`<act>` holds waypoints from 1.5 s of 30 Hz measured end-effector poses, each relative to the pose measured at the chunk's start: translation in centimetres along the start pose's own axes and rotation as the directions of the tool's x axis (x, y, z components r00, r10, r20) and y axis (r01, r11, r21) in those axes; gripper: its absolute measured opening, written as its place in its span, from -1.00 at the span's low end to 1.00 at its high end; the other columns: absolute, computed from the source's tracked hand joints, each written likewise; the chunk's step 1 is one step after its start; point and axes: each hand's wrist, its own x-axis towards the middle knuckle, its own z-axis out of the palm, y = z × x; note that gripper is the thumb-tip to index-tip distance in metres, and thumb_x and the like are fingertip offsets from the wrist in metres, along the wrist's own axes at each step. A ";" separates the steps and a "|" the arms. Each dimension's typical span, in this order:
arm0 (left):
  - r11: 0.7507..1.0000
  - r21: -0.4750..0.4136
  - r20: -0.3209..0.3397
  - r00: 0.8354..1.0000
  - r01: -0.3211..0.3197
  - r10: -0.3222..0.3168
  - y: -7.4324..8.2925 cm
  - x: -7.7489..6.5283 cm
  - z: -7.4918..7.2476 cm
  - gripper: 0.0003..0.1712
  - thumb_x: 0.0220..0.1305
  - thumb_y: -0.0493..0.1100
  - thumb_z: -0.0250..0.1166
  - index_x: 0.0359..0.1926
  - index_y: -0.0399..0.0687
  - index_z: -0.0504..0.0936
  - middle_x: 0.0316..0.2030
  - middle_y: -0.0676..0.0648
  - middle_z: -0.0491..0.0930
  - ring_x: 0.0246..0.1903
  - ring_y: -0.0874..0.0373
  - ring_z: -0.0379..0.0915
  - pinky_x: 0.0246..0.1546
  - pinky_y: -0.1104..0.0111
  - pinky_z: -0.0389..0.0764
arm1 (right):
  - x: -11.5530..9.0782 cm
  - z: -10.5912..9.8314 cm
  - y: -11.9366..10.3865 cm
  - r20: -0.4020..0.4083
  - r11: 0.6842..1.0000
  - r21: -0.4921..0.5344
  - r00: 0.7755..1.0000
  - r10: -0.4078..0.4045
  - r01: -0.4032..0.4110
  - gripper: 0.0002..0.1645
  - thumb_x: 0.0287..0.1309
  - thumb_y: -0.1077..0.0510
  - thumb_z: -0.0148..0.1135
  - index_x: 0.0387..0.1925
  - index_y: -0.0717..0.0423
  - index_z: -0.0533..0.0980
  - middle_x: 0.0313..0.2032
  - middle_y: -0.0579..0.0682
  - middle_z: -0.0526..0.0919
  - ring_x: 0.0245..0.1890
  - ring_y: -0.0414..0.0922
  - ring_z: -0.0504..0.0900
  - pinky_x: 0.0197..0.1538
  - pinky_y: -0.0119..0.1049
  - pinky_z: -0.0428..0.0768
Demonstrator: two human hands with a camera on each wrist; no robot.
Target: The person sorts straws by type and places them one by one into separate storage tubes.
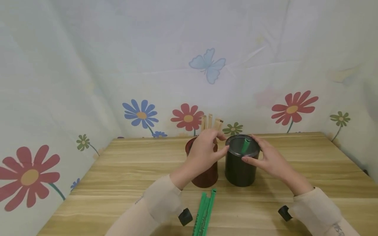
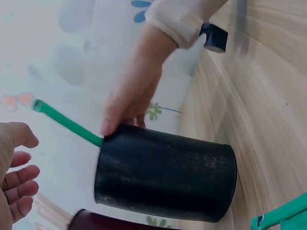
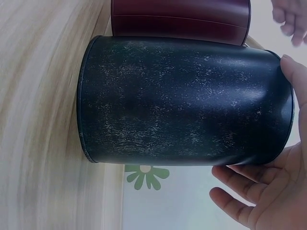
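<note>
A black cylindrical pot (image 1: 240,173) stands upright on the table with one green stick packet (image 1: 245,146) leaning inside it. My right hand (image 1: 270,158) holds its rim, thumb at the front and fingers around the far side; the right wrist view also shows the thumb at the rim. Just left of it is a dark red pot (image 1: 208,178) with several beige stick packets (image 1: 210,121) sticking up. My left hand (image 1: 203,149) is in front of the red pot's top, partly covering it, fingers loosely bent toward the black pot. In the left wrist view, the left hand (image 2: 19,177) holds nothing.
Several green stick packets (image 1: 203,213) lie together on the wooden table (image 1: 133,170), in front of the pots and between my forearms. Behind the table's back edge hangs a pale cloth (image 1: 162,65) printed with flowers and a butterfly. Each wrist carries a black strap piece (image 1: 185,217).
</note>
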 end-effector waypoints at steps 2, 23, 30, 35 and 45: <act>1.000 -0.008 -0.024 1.000 -0.013 0.013 0.1 -0.8 -0.7 -0.75 0.13 -0.14 0.40 -0.19 -0.11 0.59 -0.28 -0.06 0.60 -0.32 0.13 0.43 -0.32 0.45 0.52 | 0.1 0.0 -0.1 0.002 1.000 -0.002 1.000 0.002 -0.002 0.10 0.07 -0.23 0.32 0.43 0.26 0.07 0.31 0.41 0.27 0.27 0.36 0.32 0.17 0.38 0.34; 0.937 -0.079 0.302 0.904 0.340 -0.303 0.0 -11.2 -1.1 -0.85 0.14 -0.17 0.37 -0.31 -0.01 0.54 -0.45 0.05 0.60 -0.59 0.43 0.29 -0.54 0.57 0.40 | 0.0 0.2 0.0 0.013 1.000 0.006 1.000 0.003 -0.003 0.09 0.09 -0.21 0.31 0.43 0.26 0.06 0.33 0.40 0.25 0.29 0.37 0.28 0.16 0.40 0.34; 0.914 0.007 0.412 0.832 0.405 -0.372 -1.2 -13.9 -0.3 -0.75 0.11 -0.06 0.40 -0.31 -0.02 0.51 -0.50 0.16 0.50 -0.59 0.42 0.27 -0.56 0.53 0.35 | 0.0 0.0 -0.1 0.019 1.000 -0.005 1.000 0.004 -0.004 0.10 0.09 -0.21 0.31 0.44 0.26 0.04 0.33 0.41 0.24 0.28 0.37 0.28 0.15 0.40 0.35; 0.908 0.066 0.454 0.798 0.413 -0.396 -1.8 -14.9 0.4 -0.72 0.07 0.01 0.42 -0.36 0.03 0.49 -0.58 0.18 0.42 -0.62 0.39 0.24 -0.59 0.52 0.31 | 0.0 -0.2 -0.2 0.017 1.000 -0.015 1.000 0.006 -0.006 0.10 0.08 -0.22 0.31 0.44 0.26 0.04 0.32 0.41 0.25 0.27 0.37 0.30 0.15 0.39 0.36; 0.892 0.109 0.523 0.738 0.439 -0.427 -2.2 -15.8 1.1 -0.71 0.03 0.00 0.43 -0.43 0.06 0.46 -0.54 0.16 0.38 -0.56 0.37 0.25 -0.54 0.51 0.33 | 0.0 -0.1 -0.2 0.020 1.000 -0.007 1.000 0.003 -0.002 0.10 0.08 -0.21 0.32 0.43 0.28 0.05 0.31 0.41 0.27 0.26 0.36 0.31 0.15 0.39 0.36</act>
